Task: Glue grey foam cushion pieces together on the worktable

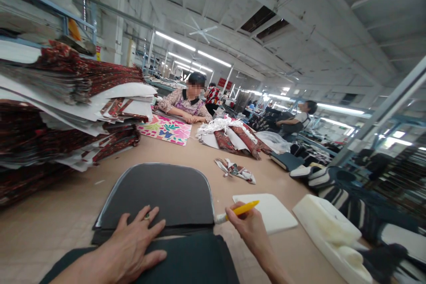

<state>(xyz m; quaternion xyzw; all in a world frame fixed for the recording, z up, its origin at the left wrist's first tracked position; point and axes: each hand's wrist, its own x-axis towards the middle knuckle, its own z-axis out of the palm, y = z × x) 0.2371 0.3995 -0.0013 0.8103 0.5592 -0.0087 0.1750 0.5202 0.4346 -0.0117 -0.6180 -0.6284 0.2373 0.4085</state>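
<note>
Fingers (151,215) of the left hand (133,244) spread wide and flat, palm down, pressing on the near edge of the dark grey template (159,193); ring visible on one finger. Left forearm enters from the lower left, lying low over a dark cloth piece (193,259) at the near edge of the table (60,222).

Right hand (248,226) pinches a yellow marker (238,211), fingers closed around its barrel, white tip touching the template's right edge near the lower corner. Right wrist is raised, forearm coming in from the lower right.

Template lies flat on the table, rounded corners away from the person, outlined in a pale line. White pad (269,211) just beside the right hand; foam block (328,226) further right. Stacked patterned fabric (66,97) on the left. Fabric scrap (234,170) beyond the template. A co-worker (186,104) sits at the far side of the table.
</note>
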